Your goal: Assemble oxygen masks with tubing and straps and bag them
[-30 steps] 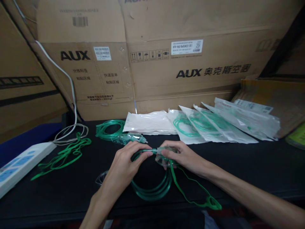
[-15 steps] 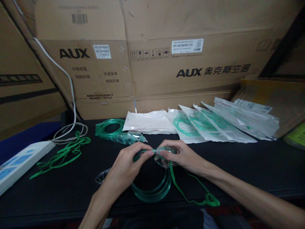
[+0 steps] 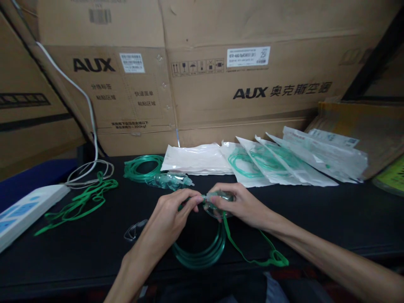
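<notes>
My right hand (image 3: pixel 232 201) is closed round a clear oxygen mask (image 3: pixel 212 209), whose green elastic strap (image 3: pixel 232 240) hangs down onto the black table. Pinched between the fingers of my left hand (image 3: pixel 178 210) is the end of the green tubing (image 3: pixel 200 257), right at the mask's connector. The tubing's coil lies on the table below both hands. Fingers hide whether the tube end is fully seated on the connector. Beside my left wrist sits a small clear loop-shaped piece (image 3: pixel 134 230), too indistinct to name.
Behind my hands lie a second green tubing coil (image 3: pixel 143 168), a clear mask (image 3: pixel 172 181) and a white pouch stack (image 3: pixel 195 159). Several tubing pouches (image 3: pixel 246 166) fan out rightward. Loose green straps (image 3: pixel 82 202) and a power strip (image 3: pixel 34 210) are left. Cardboard boxes (image 3: pixel 202 105) wall the back.
The view has shifted slightly. Both hands keep their grip at the joint between tube and mask, with only small finger movement. The strap hanging from the mask has shifted a little.
</notes>
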